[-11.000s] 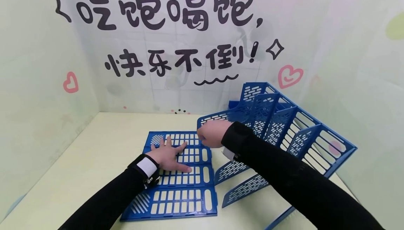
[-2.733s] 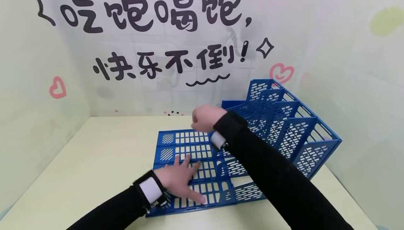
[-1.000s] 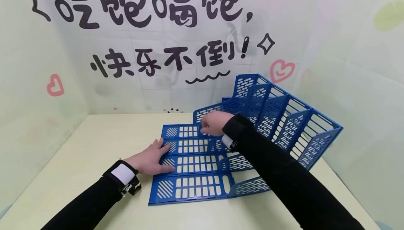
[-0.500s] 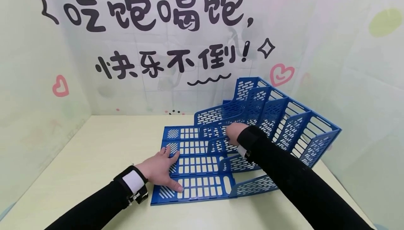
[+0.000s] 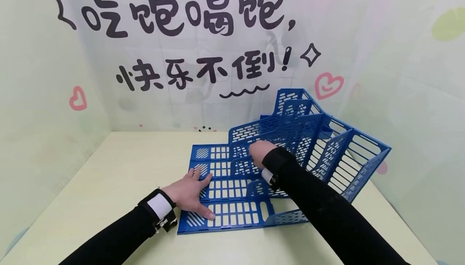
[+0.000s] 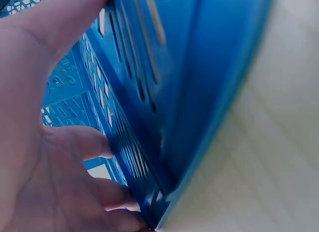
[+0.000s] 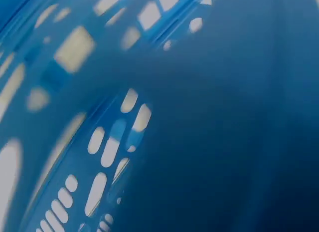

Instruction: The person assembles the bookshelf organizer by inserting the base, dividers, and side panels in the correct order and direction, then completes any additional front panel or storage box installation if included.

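Note:
A blue plastic file rack stands on the table, with a slotted back [image 5: 363,152] at the right and several perforated dividers [image 5: 241,132] reaching left. Their lower left ends meet a flat blue base panel [image 5: 232,212] of joined strips. My left hand [image 5: 189,192] lies spread on the base panel's left end; in the left wrist view its thumb and fingers [image 6: 79,142] touch the panel near its edge. Curled at the middle dividers, my right hand [image 5: 260,152] grips a divider's upper edge; its fingertips are hidden. Blurred blue slotted plastic [image 7: 94,147] fills the right wrist view.
The pale table [image 5: 130,172] extends left and in front of the rack. Behind it hangs a printed cloth [image 5: 174,111] with large black characters and pink hearts; similar cloth closes both sides.
Since eleven seconds ago, the dividers have come to the base panel. In the last second my left hand moves farther onto the panel, and my right hand shifts from the back divider to the middle ones.

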`<state>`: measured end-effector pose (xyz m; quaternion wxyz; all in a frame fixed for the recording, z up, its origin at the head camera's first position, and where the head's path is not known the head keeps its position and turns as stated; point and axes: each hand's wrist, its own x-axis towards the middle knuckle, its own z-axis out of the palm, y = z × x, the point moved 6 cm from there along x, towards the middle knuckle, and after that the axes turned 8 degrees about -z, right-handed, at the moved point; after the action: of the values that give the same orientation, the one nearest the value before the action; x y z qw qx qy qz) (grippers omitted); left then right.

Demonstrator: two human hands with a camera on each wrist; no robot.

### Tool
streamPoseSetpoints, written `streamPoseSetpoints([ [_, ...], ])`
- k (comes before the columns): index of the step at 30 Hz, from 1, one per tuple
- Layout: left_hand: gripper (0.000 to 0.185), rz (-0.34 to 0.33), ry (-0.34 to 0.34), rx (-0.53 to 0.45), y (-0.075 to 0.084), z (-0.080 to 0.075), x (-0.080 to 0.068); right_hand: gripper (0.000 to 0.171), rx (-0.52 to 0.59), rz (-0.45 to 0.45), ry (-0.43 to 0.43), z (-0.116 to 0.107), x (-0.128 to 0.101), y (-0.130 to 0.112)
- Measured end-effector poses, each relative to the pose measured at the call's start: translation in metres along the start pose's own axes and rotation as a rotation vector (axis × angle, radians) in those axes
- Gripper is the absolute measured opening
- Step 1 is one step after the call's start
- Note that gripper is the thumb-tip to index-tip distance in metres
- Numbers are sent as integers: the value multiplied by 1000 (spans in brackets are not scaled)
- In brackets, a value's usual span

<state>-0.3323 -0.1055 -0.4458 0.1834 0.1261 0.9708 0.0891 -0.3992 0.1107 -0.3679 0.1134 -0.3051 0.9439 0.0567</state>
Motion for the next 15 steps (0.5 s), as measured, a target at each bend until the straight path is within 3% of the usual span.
streamPoseSetpoints([
  [5, 135, -19, -26, 0, -1, 1, 0, 24, 100, -38, -18, -10, -4, 6],
  [11, 136, 11, -4, -39, -7, 2, -6, 36, 220, -103, 79, -37, -39, -16],
  [15, 140, 54, 23, -31, -1, -1, -9, 37, 192, -96, -1, -17, -64, -21],
])
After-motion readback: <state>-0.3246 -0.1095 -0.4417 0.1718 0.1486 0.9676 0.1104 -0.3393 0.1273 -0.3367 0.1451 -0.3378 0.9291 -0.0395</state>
